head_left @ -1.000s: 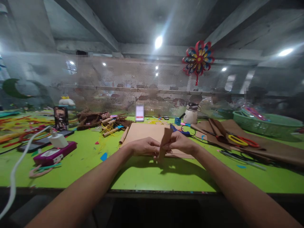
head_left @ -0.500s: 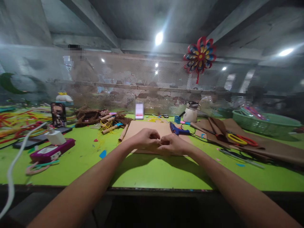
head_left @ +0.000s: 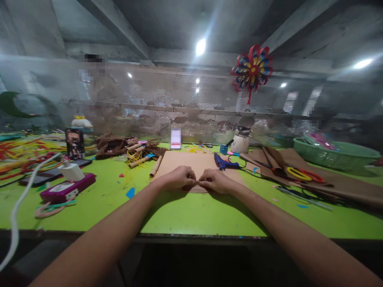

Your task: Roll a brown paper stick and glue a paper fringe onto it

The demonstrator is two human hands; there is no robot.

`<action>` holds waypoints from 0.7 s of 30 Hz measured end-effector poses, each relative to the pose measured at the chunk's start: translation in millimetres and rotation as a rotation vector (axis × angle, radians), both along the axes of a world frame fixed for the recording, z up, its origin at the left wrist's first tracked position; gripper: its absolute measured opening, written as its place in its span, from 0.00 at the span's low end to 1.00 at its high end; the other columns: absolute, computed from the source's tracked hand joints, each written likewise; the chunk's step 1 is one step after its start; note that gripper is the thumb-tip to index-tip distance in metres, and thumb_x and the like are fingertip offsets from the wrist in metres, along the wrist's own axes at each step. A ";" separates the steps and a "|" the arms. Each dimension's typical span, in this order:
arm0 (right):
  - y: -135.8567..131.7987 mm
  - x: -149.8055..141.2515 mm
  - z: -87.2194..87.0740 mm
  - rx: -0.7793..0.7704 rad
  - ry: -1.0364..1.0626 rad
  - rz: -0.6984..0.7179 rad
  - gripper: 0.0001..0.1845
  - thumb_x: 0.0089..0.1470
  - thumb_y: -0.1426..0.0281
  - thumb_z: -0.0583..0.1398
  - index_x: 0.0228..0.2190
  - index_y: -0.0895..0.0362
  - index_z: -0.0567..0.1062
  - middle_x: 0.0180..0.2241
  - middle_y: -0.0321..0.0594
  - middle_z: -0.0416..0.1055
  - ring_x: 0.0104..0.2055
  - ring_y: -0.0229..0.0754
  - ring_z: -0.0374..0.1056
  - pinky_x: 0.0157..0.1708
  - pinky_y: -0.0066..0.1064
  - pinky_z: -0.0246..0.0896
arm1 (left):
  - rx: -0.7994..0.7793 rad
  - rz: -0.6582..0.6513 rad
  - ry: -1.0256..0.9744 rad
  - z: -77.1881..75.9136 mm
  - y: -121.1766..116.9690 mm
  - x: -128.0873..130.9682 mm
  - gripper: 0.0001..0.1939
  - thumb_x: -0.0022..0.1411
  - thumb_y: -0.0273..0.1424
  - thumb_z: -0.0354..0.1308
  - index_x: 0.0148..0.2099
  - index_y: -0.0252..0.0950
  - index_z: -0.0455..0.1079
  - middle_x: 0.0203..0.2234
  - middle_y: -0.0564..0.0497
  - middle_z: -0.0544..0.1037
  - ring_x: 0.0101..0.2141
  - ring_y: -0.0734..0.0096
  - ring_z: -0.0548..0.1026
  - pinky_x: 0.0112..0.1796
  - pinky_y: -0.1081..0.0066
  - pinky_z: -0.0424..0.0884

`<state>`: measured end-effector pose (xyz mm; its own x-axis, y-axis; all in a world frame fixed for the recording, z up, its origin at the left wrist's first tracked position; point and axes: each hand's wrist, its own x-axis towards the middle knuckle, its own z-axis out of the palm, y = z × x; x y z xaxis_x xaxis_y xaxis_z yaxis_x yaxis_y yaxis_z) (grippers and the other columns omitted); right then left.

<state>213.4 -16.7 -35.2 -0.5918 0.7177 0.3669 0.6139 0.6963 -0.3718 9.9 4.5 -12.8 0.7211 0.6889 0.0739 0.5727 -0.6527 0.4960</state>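
A stack of light brown kraft paper (head_left: 191,159) lies flat on the green table. Over its near edge my left hand (head_left: 181,177) and my right hand (head_left: 217,181) almost meet, fingertip to fingertip. Each is closed in a pinch on brown paper at the near edge, and most of that paper is hidden under the fingers. Whether it is a separate piece or the top sheet, I cannot tell. A blue glue gun (head_left: 224,162) rests on the stack's right side, just beyond my right hand.
Rolled paper tubes (head_left: 139,159) and yellow strands lie at the left. Nearer stand a purple power strip (head_left: 68,188) and a propped phone (head_left: 74,144). On the right are yellow-and-red-handled scissors (head_left: 299,174), brown sheets (head_left: 338,187), a cream jug (head_left: 240,141) and a green basket (head_left: 338,153).
A folded brown paper piece, held upright between both hands a second ago, no longer stands up. My hands have lowered to the stack's near edge, and the glue gun is more fully visible.
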 end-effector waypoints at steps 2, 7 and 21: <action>3.0 -1.5 -3.4 0.013 -0.013 -0.005 0.12 0.53 0.66 0.56 0.31 0.61 0.78 0.29 0.43 0.71 0.30 0.37 0.63 0.30 0.26 0.55 | -0.015 0.009 0.020 -2.7 2.3 0.5 0.17 0.55 0.37 0.50 0.33 0.29 0.73 0.18 0.49 0.72 0.19 0.75 0.64 0.23 0.74 0.57; 5.5 -3.1 -5.6 -0.004 0.000 -0.064 0.12 0.51 0.67 0.58 0.34 0.61 0.77 0.29 0.43 0.71 0.29 0.37 0.63 0.29 0.26 0.55 | 0.095 0.026 0.038 -4.7 5.8 2.4 0.16 0.55 0.36 0.51 0.39 0.32 0.73 0.26 0.48 0.74 0.24 0.74 0.65 0.26 0.74 0.58; 5.6 -3.7 -4.5 0.028 0.027 -0.110 0.09 0.51 0.68 0.58 0.28 0.61 0.75 0.27 0.39 0.68 0.27 0.35 0.61 0.28 0.25 0.54 | 0.302 -0.031 0.020 -3.5 -1.2 9.6 0.13 0.58 0.35 0.48 0.33 0.33 0.71 0.23 0.50 0.72 0.24 0.73 0.64 0.27 0.73 0.58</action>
<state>209.7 -11.1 -39.6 -0.4998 0.7671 0.4022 0.6773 0.6356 -0.3705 19.4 3.4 -16.3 0.7448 0.6155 0.2578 0.5577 -0.7862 0.2660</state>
